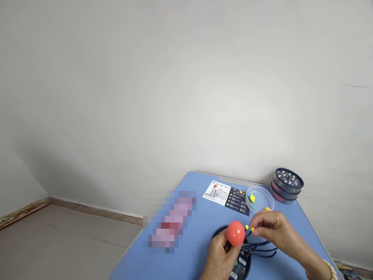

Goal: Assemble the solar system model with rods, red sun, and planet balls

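Observation:
My left hand [219, 256] is closed around the stem under a red-orange ball [235, 233] that stands on a black round base [243, 264] with thin black wire arms [260, 249]. My right hand [272, 227] pinches a small yellow bead [252, 229] just right of the ball. Another tiny yellow bead [246, 227] sits on an arm beside it. All of this is low on the blue table [198, 233].
A clear shallow dish [260, 198] with a yellow piece stands behind my hands. A printed instruction sheet [227, 195] lies left of it. Stacked round dark tins [288, 185] sit at the back right by the white wall. A blurred patch covers the table's left part.

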Demonstrator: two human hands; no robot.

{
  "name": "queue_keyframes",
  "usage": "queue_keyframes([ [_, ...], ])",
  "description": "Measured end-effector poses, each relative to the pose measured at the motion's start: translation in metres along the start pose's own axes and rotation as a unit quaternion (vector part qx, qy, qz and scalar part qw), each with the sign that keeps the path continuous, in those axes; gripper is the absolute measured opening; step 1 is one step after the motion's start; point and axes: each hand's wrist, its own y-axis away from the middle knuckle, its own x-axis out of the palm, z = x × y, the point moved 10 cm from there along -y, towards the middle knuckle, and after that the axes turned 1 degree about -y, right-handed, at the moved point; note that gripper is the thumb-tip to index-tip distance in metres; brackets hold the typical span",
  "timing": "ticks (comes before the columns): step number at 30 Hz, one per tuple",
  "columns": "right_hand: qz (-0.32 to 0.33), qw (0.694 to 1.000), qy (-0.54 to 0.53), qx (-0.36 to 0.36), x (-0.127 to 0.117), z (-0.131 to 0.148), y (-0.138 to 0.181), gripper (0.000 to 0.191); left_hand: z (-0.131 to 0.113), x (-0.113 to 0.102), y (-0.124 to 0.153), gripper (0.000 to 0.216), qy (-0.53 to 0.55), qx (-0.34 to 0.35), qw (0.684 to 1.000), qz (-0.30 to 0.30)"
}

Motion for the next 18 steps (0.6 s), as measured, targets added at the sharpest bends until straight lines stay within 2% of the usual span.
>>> queue_keyframes([
  [9,0.009,0.992,-0.1,0.071,0.004,-0.027,-0.002,0.027,-0.005,0.0,0.0,0.023,-0.012,0.008,1.0,-0.002],
  [18,0.017,0.992,-0.106,0.06,0.003,-0.026,-0.002,0.027,-0.004,0.001,0.001,0.026,-0.007,-0.006,1.0,0.003],
])
